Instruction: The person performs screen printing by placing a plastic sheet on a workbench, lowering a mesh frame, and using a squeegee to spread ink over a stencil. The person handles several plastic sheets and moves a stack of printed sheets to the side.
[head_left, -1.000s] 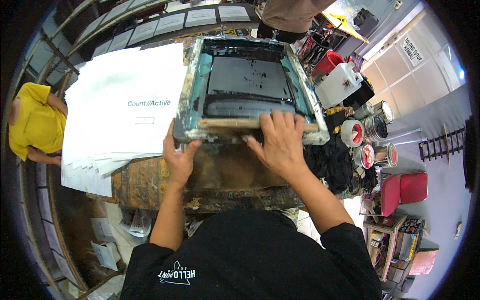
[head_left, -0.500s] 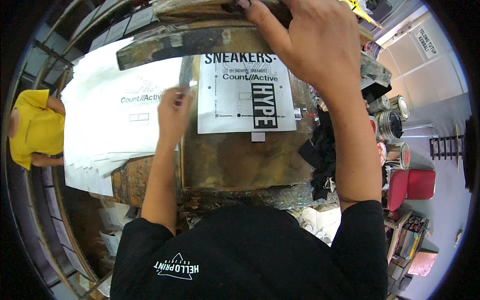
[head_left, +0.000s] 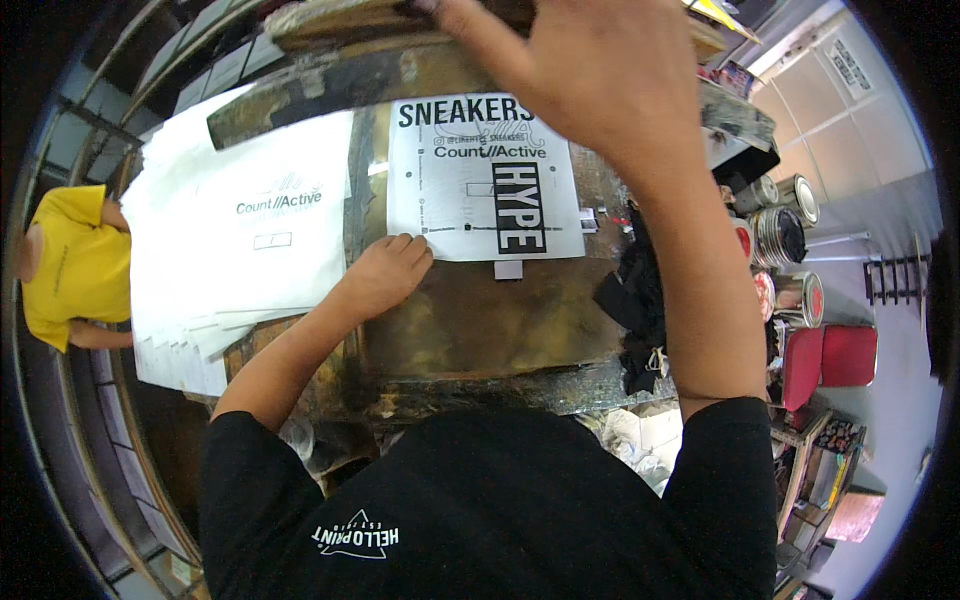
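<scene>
A white printed sheet point(head_left: 555, 215) with black lettering lies on the stained board point(head_left: 480, 330) in front of me. At its lower left corner, my left hand point(head_left: 392, 270) has its fingers bent together over the edge, gripping it; the thumb is hidden. My right hand point(head_left: 600, 75) reaches far forward over the sheet to a raised, ink-stained wooden frame point(head_left: 330, 95). The thumb lies along the frame's upper part, while the other fingers are cut off by the picture's top edge. Left of the board is a thick, fanned stack of white printed sheets point(head_left: 240, 160).
Black rags point(head_left: 640, 290) lie along the board's right side. Beyond them stand several tins point(head_left: 775, 235) and a red chair point(head_left: 835, 355). A person in a yellow shirt point(head_left: 75, 265) is at the far left, past the stack. A small white tab point(head_left: 508, 270) sits below the sheet.
My left hand has moved from beside the stack, right and nearer to me, to the printed sheet's lower left corner. My right hand stays at the frame, shifted slightly left in view.
</scene>
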